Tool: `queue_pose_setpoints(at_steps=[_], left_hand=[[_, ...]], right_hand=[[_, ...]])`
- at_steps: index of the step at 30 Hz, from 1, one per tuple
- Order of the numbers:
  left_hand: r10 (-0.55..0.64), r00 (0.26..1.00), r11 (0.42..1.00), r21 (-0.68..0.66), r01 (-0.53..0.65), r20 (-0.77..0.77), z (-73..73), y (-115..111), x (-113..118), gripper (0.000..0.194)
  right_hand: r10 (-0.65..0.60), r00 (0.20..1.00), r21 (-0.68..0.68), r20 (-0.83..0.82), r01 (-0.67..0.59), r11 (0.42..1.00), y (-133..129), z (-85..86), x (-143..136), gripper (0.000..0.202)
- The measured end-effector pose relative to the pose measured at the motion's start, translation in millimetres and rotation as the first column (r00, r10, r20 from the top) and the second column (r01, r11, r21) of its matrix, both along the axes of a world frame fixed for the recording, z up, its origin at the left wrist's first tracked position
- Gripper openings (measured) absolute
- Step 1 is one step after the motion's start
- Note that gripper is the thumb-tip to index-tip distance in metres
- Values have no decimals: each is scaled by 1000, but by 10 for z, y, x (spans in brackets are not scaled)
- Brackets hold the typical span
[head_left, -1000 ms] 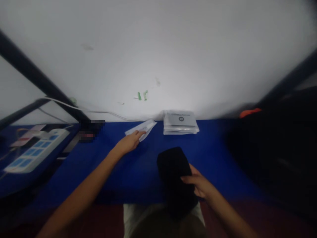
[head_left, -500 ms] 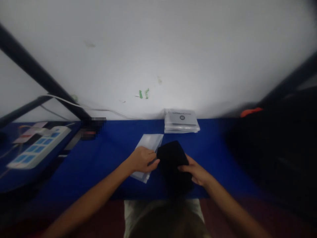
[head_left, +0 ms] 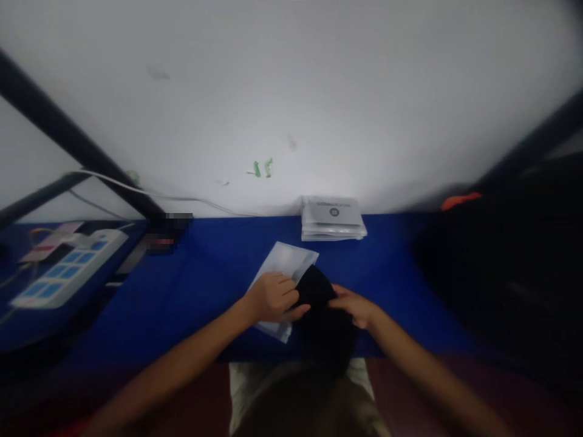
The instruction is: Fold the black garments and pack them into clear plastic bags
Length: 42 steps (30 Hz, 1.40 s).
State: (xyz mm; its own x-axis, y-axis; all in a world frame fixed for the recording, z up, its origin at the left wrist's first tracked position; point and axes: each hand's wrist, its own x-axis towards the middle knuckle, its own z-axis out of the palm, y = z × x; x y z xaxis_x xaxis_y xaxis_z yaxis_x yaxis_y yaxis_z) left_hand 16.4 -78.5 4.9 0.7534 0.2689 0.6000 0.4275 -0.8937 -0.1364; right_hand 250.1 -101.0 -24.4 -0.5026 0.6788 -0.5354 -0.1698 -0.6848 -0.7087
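Observation:
My left hand (head_left: 274, 297) is closed over a frosted plastic zip bag (head_left: 291, 258), which slants across the blue cloth in front of me. Its thumb points right, against the edge of a black folded fabric item (head_left: 315, 290). From the right side, my right hand (head_left: 356, 305) grips that black fabric, thumb on top and fingers partly hidden. The fabric's upper left edge meets the bag's right side; whether any of it is inside, I cannot tell. Its lower part hangs dark toward my lap.
Against the wall lies a stack of packed plastic bags (head_left: 334, 218) with a printed logo. A white power strip (head_left: 70, 267) sits at the left, beyond a black frame post (head_left: 73, 130). A large dark mass (head_left: 510, 285) fills the right side of the blue-covered table (head_left: 218, 243).
The bag has moved right and turned, now meeting the black fabric. My left hand has shifted right with it, and the fabric has tilted and dropped slightly.

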Motion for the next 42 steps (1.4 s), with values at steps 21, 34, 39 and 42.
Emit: queue_pose_setpoints(at_steps=[21, 34, 39, 42], left_hand=[[47, 819, 873, -375, -312, -572, -138, -522, -339, 33], [70, 883, 922, -308, -235, -464, -158, -548, -167, 14], [104, 903, 913, -319, -253, -417, -125, -509, -29, 13], [127, 911, 908, -324, -265, -392, -98, -460, 17, 16]], right_hand=[[-7, 993, 74, -114, 16, 997, 231, 53, -515, 66], [-175, 984, 320, 33, 156, 934, 346, -89, -753, 54], [-287, 848, 712, 446, -142, 687, 403, -14, -843, 48], [-247, 757, 655, 606, -298, 694, 417, 68, -898, 44]])
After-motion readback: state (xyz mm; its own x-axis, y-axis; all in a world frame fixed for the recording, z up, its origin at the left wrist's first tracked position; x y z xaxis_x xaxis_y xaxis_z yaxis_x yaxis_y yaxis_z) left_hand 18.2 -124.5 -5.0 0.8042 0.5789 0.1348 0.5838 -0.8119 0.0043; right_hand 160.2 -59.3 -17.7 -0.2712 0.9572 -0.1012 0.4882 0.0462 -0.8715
